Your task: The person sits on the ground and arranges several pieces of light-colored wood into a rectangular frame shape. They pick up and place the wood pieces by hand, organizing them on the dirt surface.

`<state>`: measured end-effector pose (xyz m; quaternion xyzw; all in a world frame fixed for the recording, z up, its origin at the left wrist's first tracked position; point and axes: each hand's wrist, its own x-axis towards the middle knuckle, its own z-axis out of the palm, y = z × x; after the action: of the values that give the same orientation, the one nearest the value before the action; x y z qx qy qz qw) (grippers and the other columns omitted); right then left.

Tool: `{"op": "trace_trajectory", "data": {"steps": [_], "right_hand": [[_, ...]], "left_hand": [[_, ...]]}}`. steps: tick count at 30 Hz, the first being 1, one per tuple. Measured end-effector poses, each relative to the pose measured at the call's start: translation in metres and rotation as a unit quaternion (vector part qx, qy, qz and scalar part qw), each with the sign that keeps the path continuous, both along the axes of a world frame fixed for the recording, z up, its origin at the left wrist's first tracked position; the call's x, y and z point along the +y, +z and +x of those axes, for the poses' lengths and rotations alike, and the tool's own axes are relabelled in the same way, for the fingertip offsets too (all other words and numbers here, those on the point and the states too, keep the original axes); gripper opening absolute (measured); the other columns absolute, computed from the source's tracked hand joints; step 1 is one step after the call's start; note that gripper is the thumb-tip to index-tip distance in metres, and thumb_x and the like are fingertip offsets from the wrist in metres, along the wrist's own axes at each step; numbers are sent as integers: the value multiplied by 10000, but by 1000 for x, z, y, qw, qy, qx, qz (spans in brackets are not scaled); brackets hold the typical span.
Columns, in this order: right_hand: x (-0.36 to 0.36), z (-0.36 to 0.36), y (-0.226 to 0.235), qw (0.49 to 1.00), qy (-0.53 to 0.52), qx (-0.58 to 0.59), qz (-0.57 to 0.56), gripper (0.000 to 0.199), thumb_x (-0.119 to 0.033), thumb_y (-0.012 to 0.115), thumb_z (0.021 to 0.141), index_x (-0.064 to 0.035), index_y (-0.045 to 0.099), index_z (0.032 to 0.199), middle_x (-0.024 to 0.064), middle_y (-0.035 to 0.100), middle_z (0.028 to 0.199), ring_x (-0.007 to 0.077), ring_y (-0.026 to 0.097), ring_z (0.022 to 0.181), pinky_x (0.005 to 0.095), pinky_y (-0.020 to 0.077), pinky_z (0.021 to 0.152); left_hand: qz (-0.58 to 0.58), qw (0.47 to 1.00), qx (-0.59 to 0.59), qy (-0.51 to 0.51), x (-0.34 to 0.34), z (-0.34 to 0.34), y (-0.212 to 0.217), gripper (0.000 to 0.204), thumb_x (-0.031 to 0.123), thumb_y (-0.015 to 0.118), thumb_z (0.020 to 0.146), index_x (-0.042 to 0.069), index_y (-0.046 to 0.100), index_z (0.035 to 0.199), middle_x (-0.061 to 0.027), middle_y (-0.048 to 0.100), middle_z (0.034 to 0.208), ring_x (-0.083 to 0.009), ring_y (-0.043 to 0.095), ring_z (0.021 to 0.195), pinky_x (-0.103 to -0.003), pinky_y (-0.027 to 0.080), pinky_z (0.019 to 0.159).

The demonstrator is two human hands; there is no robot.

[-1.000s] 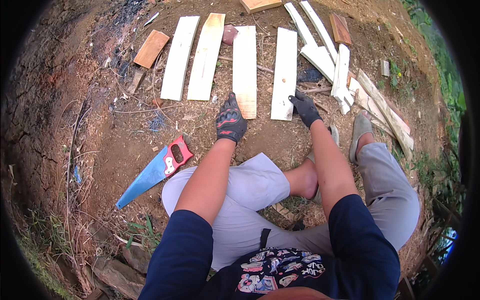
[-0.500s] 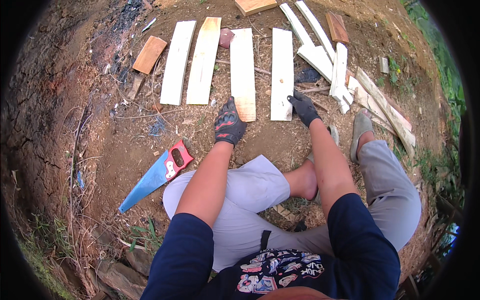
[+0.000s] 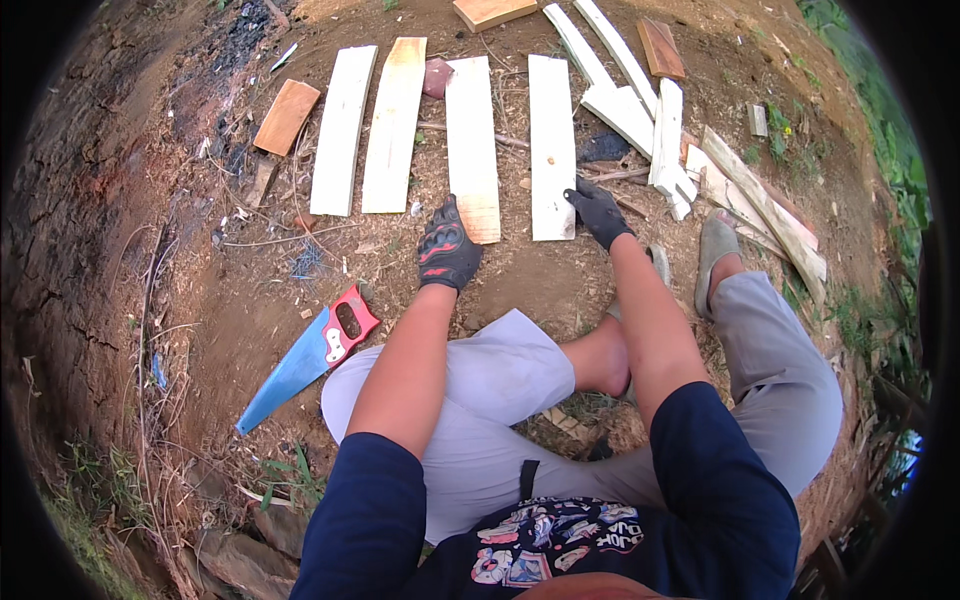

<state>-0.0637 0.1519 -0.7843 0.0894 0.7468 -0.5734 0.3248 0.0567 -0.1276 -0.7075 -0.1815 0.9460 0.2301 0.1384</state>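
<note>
Four pale planks lie side by side on bare dirt. Left hand (image 3: 447, 250), gloved, rests fingers curled on the near end of the third plank (image 3: 472, 145). Right hand (image 3: 600, 212), gloved, grips the near right corner of the fourth plank (image 3: 552, 145). Blue saw (image 3: 305, 360) with red handle lies on the ground, near left. Scrap boards (image 3: 660, 130) piled far right.

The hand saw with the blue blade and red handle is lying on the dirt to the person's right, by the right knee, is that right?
Not quite. The head view shows the hand saw with the blue blade and red handle lying on the dirt to the person's left, beside the left knee. The left hand is the nearer of the two hands to it and does not touch it.
</note>
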Motion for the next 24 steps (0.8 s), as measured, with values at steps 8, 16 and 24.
{"op": "trace_trajectory", "data": {"steps": [8,16,24], "right_hand": [[7,-11,71,941,2,160,299,608,-508,726,948,-103,683,1399,203,720,1348,378,671,1268,470,504,1092],[69,-53,62,885,-88,91,449,893,-594,811,831,-15,591,1475,271,662,1423,419,624,1346,496,489,1126],[182,-44,-38,943,-329,51,-7,340,-254,735,1014,-35,674,1267,98,732,1212,206,700,971,353,598,792]], "left_hand": [[47,999,18,-7,-11,-1,-5,772,287,856,836,25,512,1474,-218,618,1442,-393,599,1357,-477,503,1141],[78,996,-24,47,-20,6,24,778,312,927,765,76,569,1414,-198,658,1393,-391,636,1311,-485,527,1110],[123,991,-2,45,-16,-4,17,824,254,947,724,17,573,1419,-206,702,1344,-373,676,1264,-448,538,1087]]}}
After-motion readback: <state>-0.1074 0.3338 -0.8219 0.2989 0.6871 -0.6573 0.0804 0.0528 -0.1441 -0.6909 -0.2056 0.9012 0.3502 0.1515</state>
